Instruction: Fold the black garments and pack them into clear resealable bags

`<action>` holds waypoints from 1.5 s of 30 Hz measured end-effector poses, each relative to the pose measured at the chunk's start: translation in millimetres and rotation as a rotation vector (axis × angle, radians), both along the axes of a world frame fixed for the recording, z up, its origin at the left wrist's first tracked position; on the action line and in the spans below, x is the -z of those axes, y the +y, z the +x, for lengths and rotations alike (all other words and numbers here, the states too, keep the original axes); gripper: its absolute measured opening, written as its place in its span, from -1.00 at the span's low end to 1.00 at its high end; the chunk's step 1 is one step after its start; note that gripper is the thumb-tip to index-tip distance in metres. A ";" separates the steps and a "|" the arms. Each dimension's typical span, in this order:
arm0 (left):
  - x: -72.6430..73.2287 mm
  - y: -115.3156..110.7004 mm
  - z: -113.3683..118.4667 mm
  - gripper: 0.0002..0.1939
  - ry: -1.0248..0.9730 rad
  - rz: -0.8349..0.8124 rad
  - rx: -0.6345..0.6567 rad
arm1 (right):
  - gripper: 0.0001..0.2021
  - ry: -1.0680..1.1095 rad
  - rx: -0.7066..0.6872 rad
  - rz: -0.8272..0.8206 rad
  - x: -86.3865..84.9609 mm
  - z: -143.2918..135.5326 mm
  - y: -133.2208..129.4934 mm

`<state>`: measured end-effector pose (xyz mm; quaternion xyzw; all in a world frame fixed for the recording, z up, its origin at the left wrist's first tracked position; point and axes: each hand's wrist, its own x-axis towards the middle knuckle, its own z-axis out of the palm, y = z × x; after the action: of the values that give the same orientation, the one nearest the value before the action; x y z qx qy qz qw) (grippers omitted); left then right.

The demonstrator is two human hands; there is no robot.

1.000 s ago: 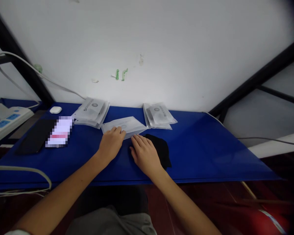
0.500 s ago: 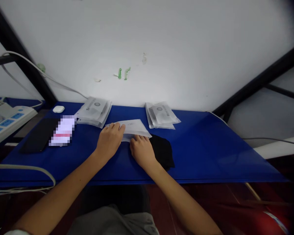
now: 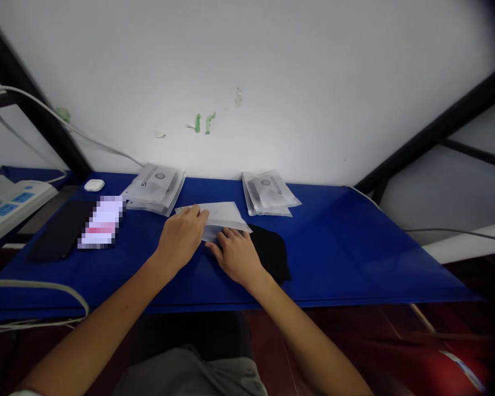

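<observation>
A translucent white plastic bag [image 3: 225,212] lies over the middle of the blue table, its near side lifted. My left hand [image 3: 183,234] is closed on the bag's left part. At the bag's near edge, my right hand [image 3: 238,254] has its thumb spread to the left and its fingertips partly under the raised plastic; it looks open. A folded black cloth [image 3: 272,253] lies just right of my right hand, partly covered by it.
Filled translucent bags are stacked at the back left [image 3: 157,187] and back right [image 3: 270,192]. Left are a lit phone [image 3: 102,223], a black flat object [image 3: 61,230], a white earphone case [image 3: 94,185] and a power strip [image 3: 18,206]. A wall borders the blue table [image 3: 346,253].
My right thumb has spread out to the left from the other fingers. My left hand still holds the bag, and the whole view has shifted slightly.
</observation>
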<state>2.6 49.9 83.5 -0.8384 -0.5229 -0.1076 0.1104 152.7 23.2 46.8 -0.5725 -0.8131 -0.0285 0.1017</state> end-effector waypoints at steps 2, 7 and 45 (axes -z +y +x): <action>1.8 0.1 1.7 -0.78 0.025 -0.037 0.088 | -0.61 0.011 -0.047 0.001 1.0 2.9 -1.6; 10.3 1.3 3.9 -0.77 0.046 -0.053 0.128 | -0.75 0.096 -0.191 0.095 0.4 13.6 -14.4; 32.8 14.0 10.1 -0.66 -0.093 0.091 0.108 | -0.60 0.214 -0.015 0.259 31.9 47.0 -45.3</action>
<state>12.7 63.9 50.7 -0.8537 -0.4759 -0.1757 0.1179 199.7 -22.0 14.9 -0.5483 -0.7913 -0.0712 0.2610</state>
